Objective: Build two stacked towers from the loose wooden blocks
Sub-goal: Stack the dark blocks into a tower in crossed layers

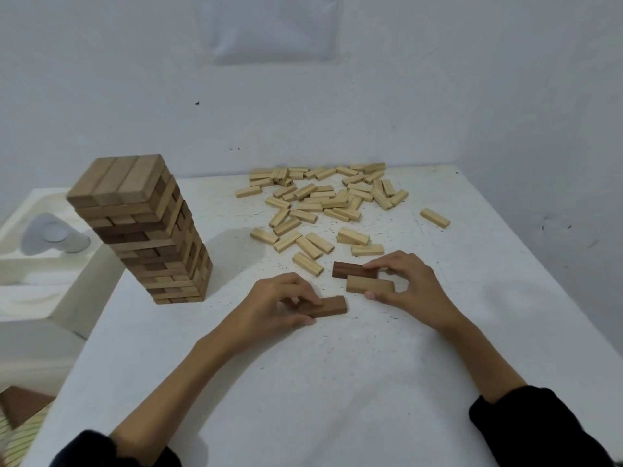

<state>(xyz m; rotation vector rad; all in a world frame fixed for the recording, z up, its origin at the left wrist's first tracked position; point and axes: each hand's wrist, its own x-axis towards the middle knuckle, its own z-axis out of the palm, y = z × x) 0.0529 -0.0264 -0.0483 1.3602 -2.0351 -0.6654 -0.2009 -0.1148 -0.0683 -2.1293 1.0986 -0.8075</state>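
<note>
On a white table point(337, 382), tall tower point(141, 227) standing at left, pale loose blocks point(323, 200) scattered at the far side, left hand point(279, 298) gripping a brown block point(332, 306) lying flat, right hand point(411, 281) pinching a pair point(365, 284), dark touching pale, just before the scatter.

a white speckled table point(337, 382) stands against a pale wall point(472, 79), a white moulded tray point(30, 264) beside its left edge
</note>
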